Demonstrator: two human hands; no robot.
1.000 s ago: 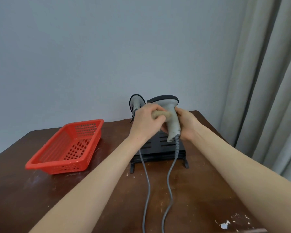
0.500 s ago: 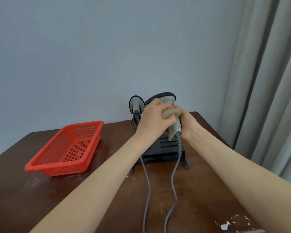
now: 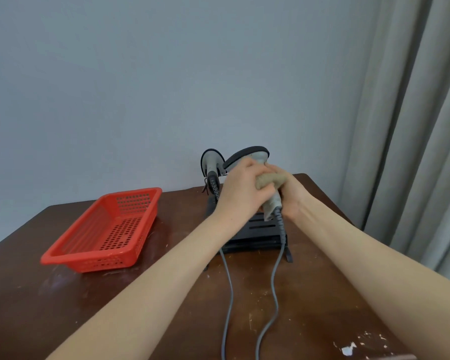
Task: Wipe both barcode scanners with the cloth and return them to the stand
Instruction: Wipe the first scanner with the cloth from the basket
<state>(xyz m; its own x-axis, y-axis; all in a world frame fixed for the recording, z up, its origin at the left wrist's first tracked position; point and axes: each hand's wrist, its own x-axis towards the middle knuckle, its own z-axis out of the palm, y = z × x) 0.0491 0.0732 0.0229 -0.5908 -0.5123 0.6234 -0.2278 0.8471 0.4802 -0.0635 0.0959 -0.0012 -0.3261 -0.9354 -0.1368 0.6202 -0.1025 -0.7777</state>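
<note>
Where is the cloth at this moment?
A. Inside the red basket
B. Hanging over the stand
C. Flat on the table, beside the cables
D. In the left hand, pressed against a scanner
D: the left hand grips the cloth and presses it against the handle of the held scanner, which the right hand grips from the other side.

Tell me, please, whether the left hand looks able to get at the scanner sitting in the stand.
Probably yes for the path: the stand scanner sits just beyond the left hand with nothing between. But that hand grips the cloth against the held scanner, so it is busy.
</note>
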